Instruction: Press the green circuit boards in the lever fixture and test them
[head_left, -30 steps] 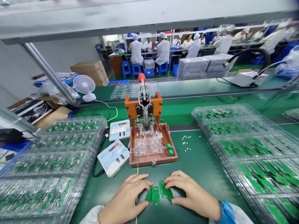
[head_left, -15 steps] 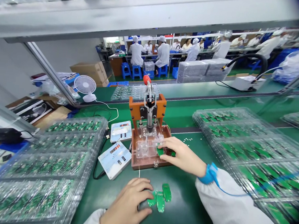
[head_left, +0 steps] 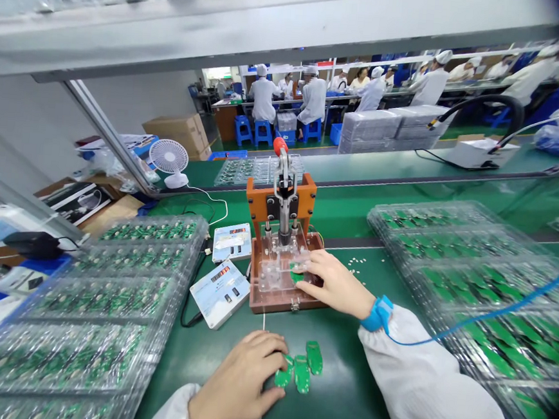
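Note:
My right hand [head_left: 327, 279] is over the clear plastic bed of a test fixture [head_left: 272, 302], its fingers closed on a small green circuit board [head_left: 297, 274]. Part of that board is hidden under the fingers. Above the bed, the toggle clamp with a red-tipped handle [head_left: 280, 147] stands upright on an orange frame. My left hand [head_left: 244, 381] rests on the green mat, fingers curved and apart. Its fingertips touch the edge of a loose green board [head_left: 284, 374]. Two more boards, a middle one [head_left: 302, 374] and a right one [head_left: 314, 357], lie beside it.
Two display boxes, a front one [head_left: 219, 295] and a rear one [head_left: 232, 241], sit left of the fixture. Board-filled clear trays flank me, a left tray [head_left: 149, 354] and a right tray [head_left: 413, 262]. A white fan [head_left: 169, 157] stands behind. A blue wrist strap cord [head_left: 493, 317] crosses my right sleeve.
The view has shifted slightly, moving the background to the right. My right hand has moved a little leftward over the fixture bed with the board. My left hand stays by the loose boards.

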Action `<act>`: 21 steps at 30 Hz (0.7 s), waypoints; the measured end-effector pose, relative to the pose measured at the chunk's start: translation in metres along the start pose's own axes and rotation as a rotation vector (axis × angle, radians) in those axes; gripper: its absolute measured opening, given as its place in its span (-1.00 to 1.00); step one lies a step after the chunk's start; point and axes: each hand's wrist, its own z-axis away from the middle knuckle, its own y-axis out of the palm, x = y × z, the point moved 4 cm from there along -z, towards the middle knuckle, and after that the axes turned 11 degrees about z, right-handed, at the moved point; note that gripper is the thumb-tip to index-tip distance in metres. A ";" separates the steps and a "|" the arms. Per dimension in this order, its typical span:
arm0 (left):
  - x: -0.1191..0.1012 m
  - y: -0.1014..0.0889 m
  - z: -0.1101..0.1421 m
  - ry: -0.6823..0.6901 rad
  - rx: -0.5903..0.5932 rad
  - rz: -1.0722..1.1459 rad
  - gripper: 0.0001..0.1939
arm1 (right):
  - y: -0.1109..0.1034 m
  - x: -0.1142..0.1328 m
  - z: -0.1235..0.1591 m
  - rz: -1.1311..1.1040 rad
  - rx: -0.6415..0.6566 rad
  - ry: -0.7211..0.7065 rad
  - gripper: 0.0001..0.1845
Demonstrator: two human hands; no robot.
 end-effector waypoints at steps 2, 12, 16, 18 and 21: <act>-0.001 -0.007 0.004 -0.045 -0.023 0.001 -0.64 | 0.000 0.002 0.002 0.010 -0.006 -0.012 -0.80; 0.004 -0.078 -0.044 -0.013 -0.565 -0.148 -0.77 | 0.008 0.016 0.016 0.039 -0.113 0.009 -0.76; 0.013 -0.082 -0.069 -0.005 -0.589 -0.232 -0.79 | 0.011 0.015 0.019 0.027 -0.140 0.016 -0.74; 0.014 -0.082 -0.070 0.011 -0.578 -0.237 -0.80 | 0.013 0.013 0.021 0.015 -0.146 0.026 -0.74; 0.015 -0.083 -0.067 0.056 -0.566 -0.241 -0.85 | 0.014 0.011 0.022 -0.013 -0.152 0.041 -0.74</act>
